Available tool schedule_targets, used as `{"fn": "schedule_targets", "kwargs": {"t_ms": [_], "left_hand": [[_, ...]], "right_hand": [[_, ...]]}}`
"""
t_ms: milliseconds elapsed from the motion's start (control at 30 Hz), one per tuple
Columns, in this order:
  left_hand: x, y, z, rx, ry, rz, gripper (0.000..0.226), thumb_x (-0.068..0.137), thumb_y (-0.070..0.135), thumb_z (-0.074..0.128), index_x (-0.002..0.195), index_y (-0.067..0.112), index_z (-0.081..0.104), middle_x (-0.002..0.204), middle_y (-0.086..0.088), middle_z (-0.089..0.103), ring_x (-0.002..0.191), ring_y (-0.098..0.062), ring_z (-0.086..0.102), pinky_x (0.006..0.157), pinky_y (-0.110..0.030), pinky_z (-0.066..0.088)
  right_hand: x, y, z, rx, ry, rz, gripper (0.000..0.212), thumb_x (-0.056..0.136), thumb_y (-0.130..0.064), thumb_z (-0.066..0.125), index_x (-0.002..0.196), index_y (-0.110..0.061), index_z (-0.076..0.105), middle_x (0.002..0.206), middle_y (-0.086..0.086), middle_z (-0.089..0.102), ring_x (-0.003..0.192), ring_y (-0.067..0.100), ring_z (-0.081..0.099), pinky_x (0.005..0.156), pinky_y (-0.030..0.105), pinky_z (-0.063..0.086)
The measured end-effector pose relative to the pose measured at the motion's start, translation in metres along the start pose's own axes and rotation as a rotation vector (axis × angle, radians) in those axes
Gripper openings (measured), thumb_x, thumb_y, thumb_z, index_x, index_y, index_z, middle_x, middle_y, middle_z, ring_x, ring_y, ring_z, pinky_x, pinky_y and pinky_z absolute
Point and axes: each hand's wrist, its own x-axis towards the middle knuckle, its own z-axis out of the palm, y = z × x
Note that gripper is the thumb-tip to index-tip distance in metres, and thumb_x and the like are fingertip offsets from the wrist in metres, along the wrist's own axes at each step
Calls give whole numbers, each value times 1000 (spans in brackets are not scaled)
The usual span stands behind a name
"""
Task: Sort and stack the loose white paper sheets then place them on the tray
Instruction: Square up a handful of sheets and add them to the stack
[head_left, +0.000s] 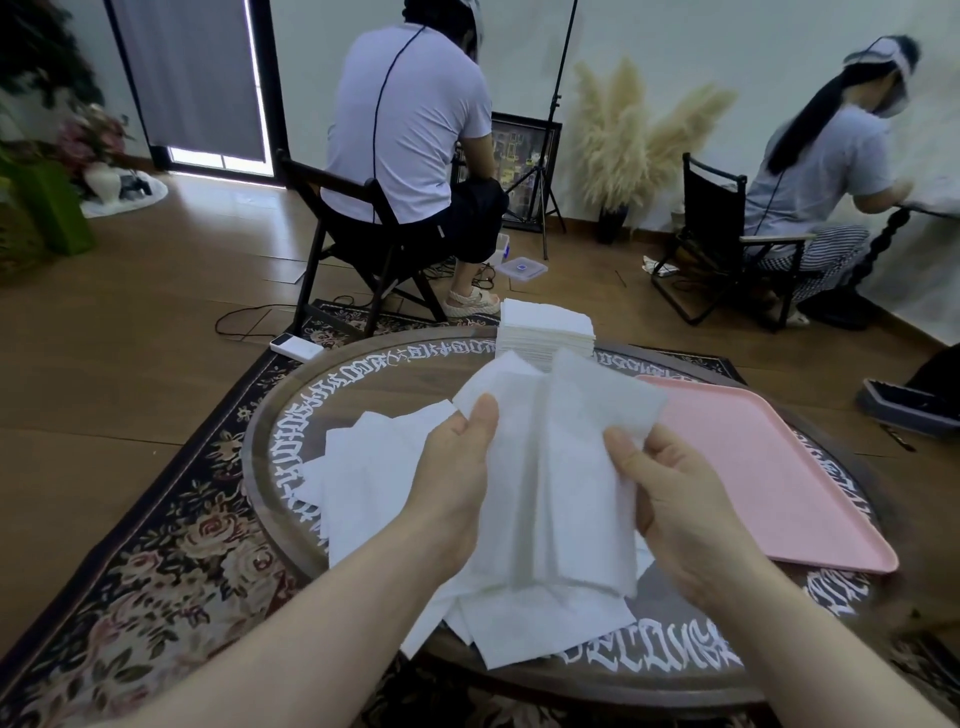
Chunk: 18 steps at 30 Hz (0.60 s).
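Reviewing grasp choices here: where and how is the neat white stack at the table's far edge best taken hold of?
Judging by its pose, grip the neat stack at two opposite side faces, low, from above. Its squared edges and height suit a two-sided clamp; a top pinch would likely lift only a few sheets.

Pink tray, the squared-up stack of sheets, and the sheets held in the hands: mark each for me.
pink tray (769, 467), head view, bare middle of its floor.
stack of sheets (545, 325), head view, top sheet at the table's far edge.
held sheets (550, 467), head view, middle of the bunch between both hands.
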Motion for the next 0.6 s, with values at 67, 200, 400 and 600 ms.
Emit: {"fn": "schedule_targets", "kwargs": {"t_ms": [67,200,400,600], "left_hand": [[-1,-3,3,-35,3,-13,37,104,36,43,109,9,68,104,-10,75,101,-28,71,95,-46,54],[1,-9,4,-81,-24,-35,37,104,35,42,103,10,69,96,-9,77,87,-23,74,78,-38,60],[0,-9,4,-149,-68,-49,37,103,37,44,101,12,70,96,-9,77,85,-22,74,76,-39,61],[-1,-7,6,-228,-77,-42,36,105,30,42,96,9,70,85,-8,77,73,-17,75,55,-26,57]], "right_hand": [[-2,4,6,-45,-33,-8,33,82,-21,65,114,-16,67,104,1,77,90,16,74,65,24,59],[-2,6,10,-100,11,-45,20,93,-15,62,113,-15,67,102,-1,77,90,15,74,62,20,56],[-4,4,10,-179,-10,-70,21,92,-21,64,112,-18,66,101,-1,77,89,17,74,61,20,56],[-4,3,10,-215,-25,-103,20,93,-17,62,112,-19,66,99,-2,77,87,15,74,64,21,56]]}}
